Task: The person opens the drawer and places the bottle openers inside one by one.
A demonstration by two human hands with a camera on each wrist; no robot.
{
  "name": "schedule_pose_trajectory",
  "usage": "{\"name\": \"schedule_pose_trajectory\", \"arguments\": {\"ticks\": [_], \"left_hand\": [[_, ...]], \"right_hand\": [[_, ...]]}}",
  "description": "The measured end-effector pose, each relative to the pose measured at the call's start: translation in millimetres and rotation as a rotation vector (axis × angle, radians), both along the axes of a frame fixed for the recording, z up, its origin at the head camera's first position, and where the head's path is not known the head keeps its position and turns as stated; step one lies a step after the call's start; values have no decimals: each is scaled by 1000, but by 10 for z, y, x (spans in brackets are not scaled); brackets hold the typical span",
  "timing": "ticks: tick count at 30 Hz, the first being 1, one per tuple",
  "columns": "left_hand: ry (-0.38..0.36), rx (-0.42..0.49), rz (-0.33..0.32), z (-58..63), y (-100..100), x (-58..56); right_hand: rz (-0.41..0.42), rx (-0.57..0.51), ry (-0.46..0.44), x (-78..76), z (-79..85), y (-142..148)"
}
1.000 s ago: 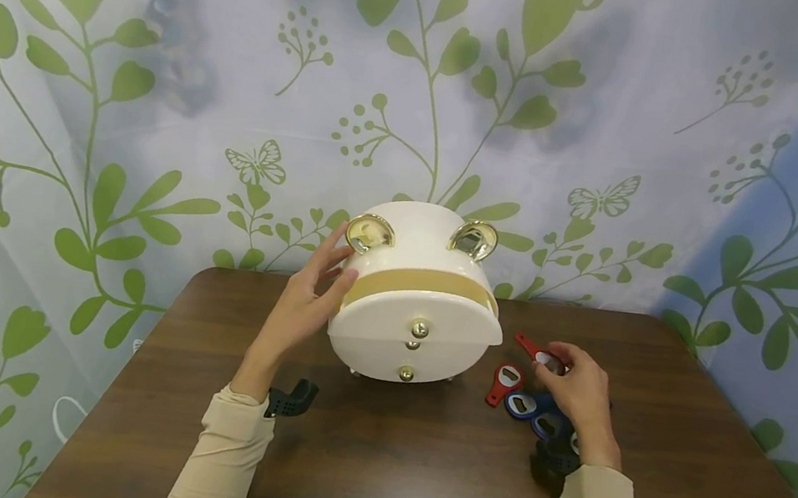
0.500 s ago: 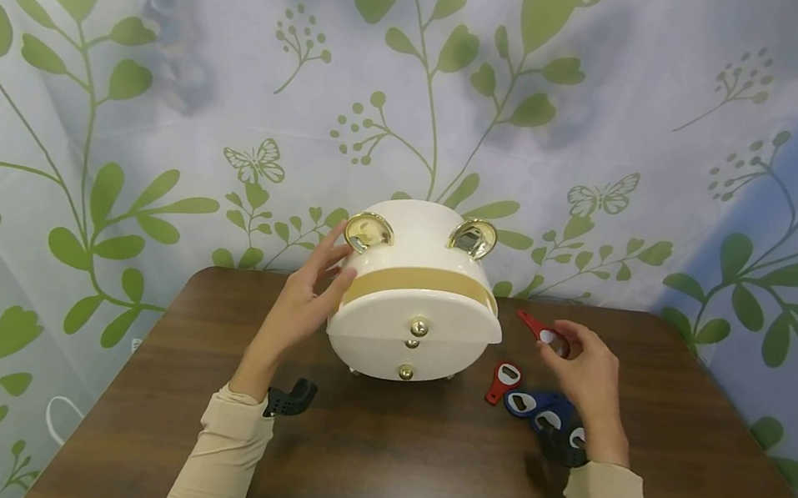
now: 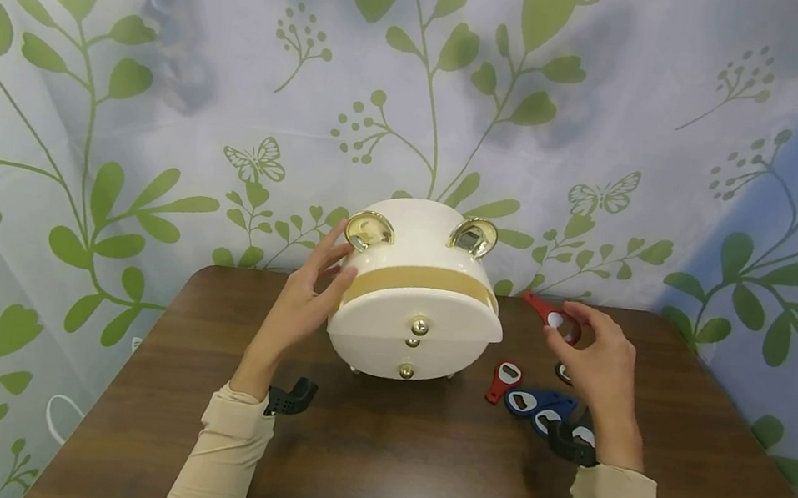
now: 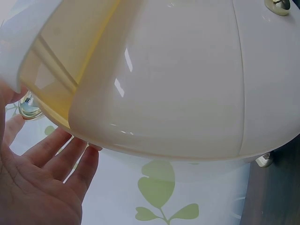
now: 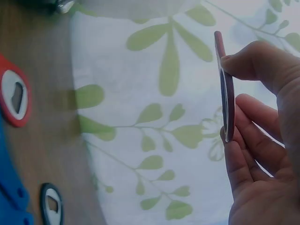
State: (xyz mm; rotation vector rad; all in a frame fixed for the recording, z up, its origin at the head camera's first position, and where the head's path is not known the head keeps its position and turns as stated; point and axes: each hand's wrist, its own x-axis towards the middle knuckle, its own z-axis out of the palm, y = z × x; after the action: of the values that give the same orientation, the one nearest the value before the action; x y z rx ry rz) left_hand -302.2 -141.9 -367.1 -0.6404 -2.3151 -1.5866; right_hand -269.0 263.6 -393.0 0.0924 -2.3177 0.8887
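The right hand [image 3: 603, 364] pinches a red, flat bottle opener with a round head and a narrow handle [image 3: 551, 314]: its round head is held between the thumb and the fingertips. The handle comes out beyond these fingers, and in the head view the long axis runs obliquely, with the handle end pointing far and to the left. In the right wrist view the opener shows its thin edge and stands nearly upright. Below these fingers, on the dark brown wooden table [image 3: 369, 472], lie a second red opener [image 3: 496, 389], some overlapping blue openers [image 3: 549, 402] and a black-rimmed opener [image 5: 52, 218]. The left hand [image 3: 310, 288] has its fingers extended, the fingertips touching the side of a glossy white oval cabinet with gold knobs [image 3: 375, 343], just beside its shiny gold ear [image 3: 371, 231]. To the right of this thumb, the top drawer [image 3: 454, 315] stands partly pulled out.
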Motion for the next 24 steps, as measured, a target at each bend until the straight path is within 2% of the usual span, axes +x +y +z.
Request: {"name": "schedule_pose_trajectory", "arguments": {"ticks": [15, 24], "left_hand": [[-12, -1, 2, -5, -1, -7], [-19, -1, 1, -6, -7, -7]], "right_hand": [[16, 20, 97, 119, 227, -111], [38, 27, 78, 155, 291, -178]]}}
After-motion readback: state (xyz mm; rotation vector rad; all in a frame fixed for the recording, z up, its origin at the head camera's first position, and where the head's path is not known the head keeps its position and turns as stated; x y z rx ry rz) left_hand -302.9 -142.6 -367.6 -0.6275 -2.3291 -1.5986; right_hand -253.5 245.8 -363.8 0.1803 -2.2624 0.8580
